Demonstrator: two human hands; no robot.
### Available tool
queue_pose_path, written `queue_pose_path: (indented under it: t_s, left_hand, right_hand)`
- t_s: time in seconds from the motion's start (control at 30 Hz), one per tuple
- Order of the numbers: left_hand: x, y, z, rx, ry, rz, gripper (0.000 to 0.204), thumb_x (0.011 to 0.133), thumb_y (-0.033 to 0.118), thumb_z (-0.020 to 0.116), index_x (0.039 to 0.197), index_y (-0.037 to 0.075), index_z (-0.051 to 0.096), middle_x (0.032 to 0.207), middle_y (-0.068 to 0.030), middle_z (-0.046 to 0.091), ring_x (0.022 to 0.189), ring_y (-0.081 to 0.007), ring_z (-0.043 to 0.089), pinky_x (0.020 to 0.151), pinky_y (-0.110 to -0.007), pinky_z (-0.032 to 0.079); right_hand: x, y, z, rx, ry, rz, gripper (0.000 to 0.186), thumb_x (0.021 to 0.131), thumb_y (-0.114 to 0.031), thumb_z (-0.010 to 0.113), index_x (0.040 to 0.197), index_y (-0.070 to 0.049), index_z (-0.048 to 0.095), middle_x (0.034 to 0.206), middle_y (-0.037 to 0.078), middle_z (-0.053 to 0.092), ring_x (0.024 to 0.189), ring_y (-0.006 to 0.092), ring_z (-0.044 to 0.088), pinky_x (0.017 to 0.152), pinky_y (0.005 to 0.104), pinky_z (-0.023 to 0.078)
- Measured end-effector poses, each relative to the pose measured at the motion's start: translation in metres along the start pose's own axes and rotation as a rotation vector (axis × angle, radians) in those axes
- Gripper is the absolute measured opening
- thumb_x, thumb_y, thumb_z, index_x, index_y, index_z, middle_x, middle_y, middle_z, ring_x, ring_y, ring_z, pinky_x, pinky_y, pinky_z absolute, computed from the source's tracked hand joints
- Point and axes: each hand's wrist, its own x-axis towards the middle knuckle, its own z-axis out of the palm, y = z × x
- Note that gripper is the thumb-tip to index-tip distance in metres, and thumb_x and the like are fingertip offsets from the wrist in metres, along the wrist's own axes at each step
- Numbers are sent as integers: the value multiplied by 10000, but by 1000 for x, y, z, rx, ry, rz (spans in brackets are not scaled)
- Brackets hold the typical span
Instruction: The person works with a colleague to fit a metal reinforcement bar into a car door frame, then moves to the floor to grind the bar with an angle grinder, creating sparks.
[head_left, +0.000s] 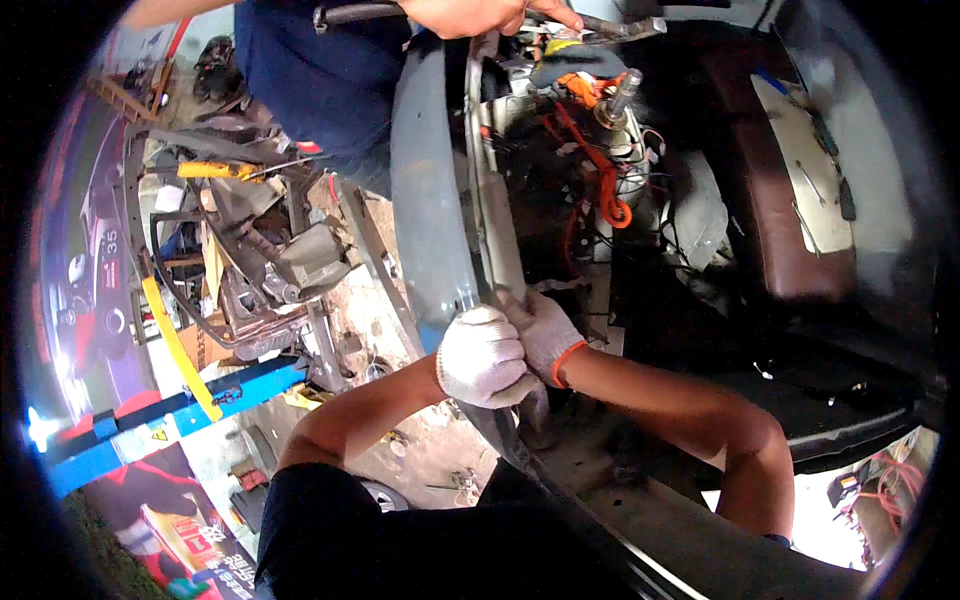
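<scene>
A cluttered car workshop surrounds the grey door pillar (432, 215). Both gloved hands, left hand (483, 357) and right hand (545, 333), clamp shut on its lower edge; the sheet-metal edge could slip or cut the gloves.

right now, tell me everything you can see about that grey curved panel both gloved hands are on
The grey curved panel looks like painted sheet metal, dull blue-grey, part of a stripped car body. It runs from the top of the picture down toward the person, bowing along its length, with a paler inner flange on its right edge. The left hand and right hand, both in white knit gloves, grip its lower end. Orange wiring lies in the open cavity beside it.
</scene>
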Motion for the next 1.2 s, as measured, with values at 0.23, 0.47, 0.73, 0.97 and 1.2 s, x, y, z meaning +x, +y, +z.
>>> queue_pose_path:
  t_s: [0.23, 0.47, 0.73, 0.97, 1.2]
  left_hand:
    - [0, -3, 1, 31, 206, -7, 219, 619, 244, 755, 649, 108, 587, 700, -37, 561, 715, -268, 587, 743, -408, 495]
    - [-14, 2, 30, 295, 838, -705, 297, 845, -32, 542, 1134, -35, 609, 1175, -248, 610, 1077, -417, 598, 1006, -476, 452]
    - [-20, -2, 28, 294, 594, -948, 389, 934, 11, 478, 1311, -12, 568, 1342, -248, 572, 1267, -399, 547, 1098, -441, 414]
    - [-27, -18, 35, 252, 572, -1025, 442, 988, 118, 466, 1417, 20, 512, 1445, -233, 507, 1374, -367, 459, 1167, -429, 332]
    - [-39, -27, 35, 266, 456, -1055, 564, 1019, 281, 457, 1518, 29, 381, 1544, -247, 381, 1444, -390, 340, 1203, -461, 240]
  right_hand:
    - [0, 10, -10, 63, -114, -127, 468, 1025, -398, 541, 1222, 26, 543, 1073, 190, 667, 966, 243, 641, 839, 362, 496]
    - [-3, -13, -8, -42, 61, 89, 629, 984, -509, 557, 1229, 69, 589, 1056, 214, 668, 917, 260, 593, 885, 391, 474]
    - [-15, -28, -4, 36, 25, 39, 646, 977, -528, 569, 1259, 53, 596, 1097, 183, 689, 969, 261, 618, 902, 384, 473]
    - [1, -11, -5, 45, 15, 56, 665, 969, -546, 556, 1268, 47, 598, 1129, 198, 682, 1000, 289, 622, 918, 383, 468]
    - [-10, -21, 2, 130, 4, 46, 645, 967, -529, 574, 1255, 48, 599, 1093, 164, 677, 971, 235, 600, 910, 364, 460]
